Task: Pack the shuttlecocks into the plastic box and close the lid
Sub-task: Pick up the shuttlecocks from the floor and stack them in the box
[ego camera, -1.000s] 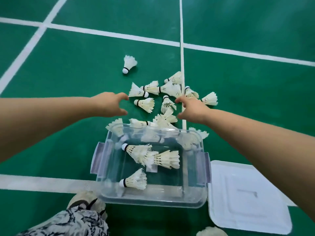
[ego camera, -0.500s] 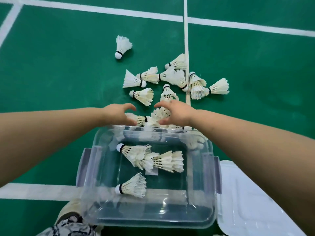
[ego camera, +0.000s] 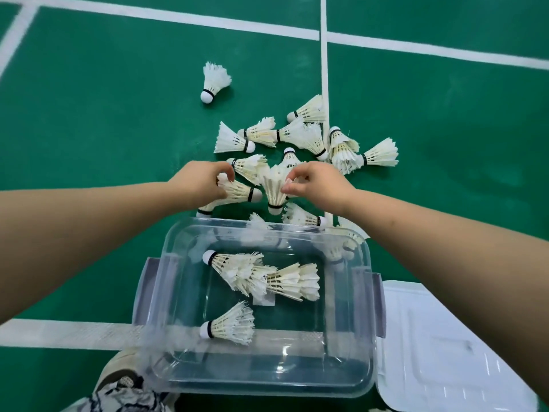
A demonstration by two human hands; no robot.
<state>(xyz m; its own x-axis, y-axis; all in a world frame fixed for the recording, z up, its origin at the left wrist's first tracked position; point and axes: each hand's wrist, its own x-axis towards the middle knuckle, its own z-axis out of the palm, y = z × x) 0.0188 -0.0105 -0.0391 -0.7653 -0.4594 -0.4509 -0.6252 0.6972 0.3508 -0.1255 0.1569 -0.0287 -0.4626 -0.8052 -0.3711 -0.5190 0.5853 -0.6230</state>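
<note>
Green court floor (ego camera: 89,144) carries the plastic box (ego camera: 219,223), and just beyond its far rim the left hand (ego camera: 199,182) grips one shuttlecock (ego camera: 237,191) lying crosswise while the right hand (ego camera: 320,185) pinches a second shuttlecock (ego camera: 274,188) by its feathers, cork pointing back at the box.

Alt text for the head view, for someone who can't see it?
Left hand and right hand each pinch one of the white feathered shuttlecocks piled on the green court floor beyond the clear plastic box, which holds three more. Its white lid lies to the right.
</note>
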